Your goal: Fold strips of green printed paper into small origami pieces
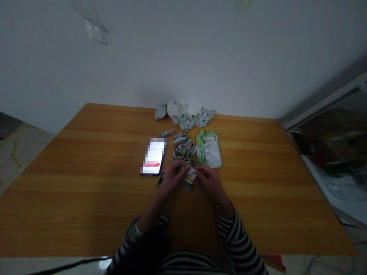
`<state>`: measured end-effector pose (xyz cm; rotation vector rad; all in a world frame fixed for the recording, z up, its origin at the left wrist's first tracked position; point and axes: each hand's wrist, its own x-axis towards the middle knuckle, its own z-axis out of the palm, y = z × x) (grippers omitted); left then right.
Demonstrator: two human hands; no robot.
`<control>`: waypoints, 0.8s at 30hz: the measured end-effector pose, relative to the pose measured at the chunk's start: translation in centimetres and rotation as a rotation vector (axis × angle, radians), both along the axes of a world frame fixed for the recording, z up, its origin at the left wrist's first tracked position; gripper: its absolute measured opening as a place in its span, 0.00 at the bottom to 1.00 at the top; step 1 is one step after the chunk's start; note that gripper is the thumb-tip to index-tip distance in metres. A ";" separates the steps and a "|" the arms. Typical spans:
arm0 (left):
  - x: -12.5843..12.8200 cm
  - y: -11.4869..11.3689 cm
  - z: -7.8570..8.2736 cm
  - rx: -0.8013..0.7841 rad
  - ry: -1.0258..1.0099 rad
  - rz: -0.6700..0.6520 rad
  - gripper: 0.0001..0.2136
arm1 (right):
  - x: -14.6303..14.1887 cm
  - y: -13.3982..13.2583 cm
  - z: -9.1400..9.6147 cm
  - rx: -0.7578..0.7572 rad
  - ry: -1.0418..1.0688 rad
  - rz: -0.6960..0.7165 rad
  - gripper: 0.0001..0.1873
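Note:
My left hand (174, 176) and my right hand (210, 178) meet above the near middle of the table. Between them is a small printed paper piece (190, 175), white with an orange stripe, pinched by the fingers of both. Just beyond my hands lies a loose heap of folded or crumpled green-and-grey printed pieces (182, 147). A stack of flat green-and-white printed sheets (210, 151) rests to the right of that heap. Partly hidden by my left hand, a dark green piece (160, 179) lies on the wood.
A phone (153, 157) with a lit, blurred screen lies left of the heap. Crumpled printed paper (187, 120) and white paper (177, 109) line the back edge against the wall (183, 53). A framed shelf unit (321, 160) stands right of the wooden table (86, 183).

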<state>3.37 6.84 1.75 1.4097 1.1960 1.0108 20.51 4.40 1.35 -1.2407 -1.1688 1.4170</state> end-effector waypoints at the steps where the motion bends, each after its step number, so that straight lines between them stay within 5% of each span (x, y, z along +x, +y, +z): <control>1: 0.0 0.0 0.0 0.015 0.025 -0.003 0.10 | 0.0 0.0 0.0 -0.004 -0.004 0.003 0.11; 12: 0.8 -0.6 0.2 0.160 0.181 0.039 0.07 | 0.0 0.2 -0.4 -0.104 0.035 -0.018 0.20; 24: 0.9 -0.5 0.0 0.152 0.124 0.108 0.08 | -0.6 0.0 -0.2 -0.052 0.012 -0.031 0.14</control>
